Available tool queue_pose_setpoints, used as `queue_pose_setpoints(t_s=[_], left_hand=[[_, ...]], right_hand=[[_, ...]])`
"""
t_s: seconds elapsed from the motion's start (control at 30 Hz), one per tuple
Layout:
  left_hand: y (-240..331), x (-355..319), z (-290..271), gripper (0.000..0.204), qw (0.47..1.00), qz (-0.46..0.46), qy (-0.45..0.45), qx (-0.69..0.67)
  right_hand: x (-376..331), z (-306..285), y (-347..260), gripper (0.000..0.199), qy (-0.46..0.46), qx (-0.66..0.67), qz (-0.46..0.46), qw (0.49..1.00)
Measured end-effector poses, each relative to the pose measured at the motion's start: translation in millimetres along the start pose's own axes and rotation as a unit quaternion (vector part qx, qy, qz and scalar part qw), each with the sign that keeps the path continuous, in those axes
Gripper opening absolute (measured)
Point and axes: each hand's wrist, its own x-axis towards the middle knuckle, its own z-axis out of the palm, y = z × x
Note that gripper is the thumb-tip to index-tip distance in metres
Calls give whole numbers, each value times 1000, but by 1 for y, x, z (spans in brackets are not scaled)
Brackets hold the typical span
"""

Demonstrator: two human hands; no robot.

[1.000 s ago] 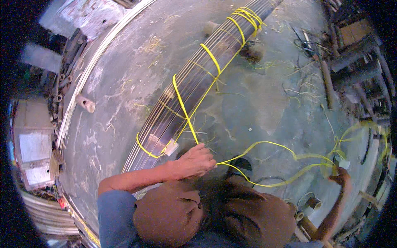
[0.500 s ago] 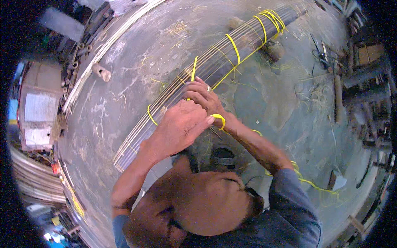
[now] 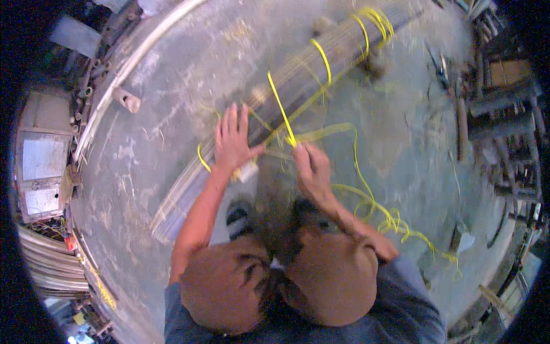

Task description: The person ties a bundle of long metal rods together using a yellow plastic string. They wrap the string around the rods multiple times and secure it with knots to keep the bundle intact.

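Observation:
A long bundle of thin dark and pale strips (image 3: 286, 92) lies slantwise on the floor, from near left to far right. Yellow cord (image 3: 279, 103) loops around it at several places, with several turns close together at the far end. My left hand (image 3: 232, 140) rests flat on the bundle, fingers spread, between two loops. Pinched in my right hand (image 3: 314, 172), just off the bundle's near side, is the cord, pulled taut from the loop. Slack cord trails from there in loose coils to the right. Motion blurs part of the bundle.
A short hollow tube (image 3: 127, 100) lies at the left by long pale poles (image 3: 134, 57). Curved pipes or strips (image 3: 51, 261) are stacked at the lower left. Cluttered timber and tools (image 3: 507, 114) line the right side. Cord scraps litter the concrete floor (image 3: 409, 137).
My hands were close together at the cord over the bundle. Now they are apart: my left hand has opened flat to the left, and my right has drawn the cord toward me.

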Motion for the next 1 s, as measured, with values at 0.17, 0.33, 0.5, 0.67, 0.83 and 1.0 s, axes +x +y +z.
queue_pose_setpoints(t_s=[0.17, 0.33, 0.5, 0.67, 0.83, 1.0], left_hand=[[1, 25, -7, 107, 996, 19, 64, -66], [43, 62, -24, 51, 899, 414, 115, -87], [83, 0, 8, 38, 865, 438, -214, -116], [135, -55, 34, 31, 861, 397, -248, -199], [123, -87, 73, 25, 877, 272, -284, -277], [48, -87, -9, 34, 859, 358, -202, -305]], right_hand=[[21, -8, 11, 22, -63, -79, -170, 980], [8, -18, 11, 23, -54, -83, -115, 988], [14, -88, 31, 42, 29, -200, -11, 979], [38, -60, 102, 43, -84, -165, 121, 975], [36, 22, 99, 23, -120, -139, 94, 978], [29, 30, 197, 10, -61, -329, -93, 938]])
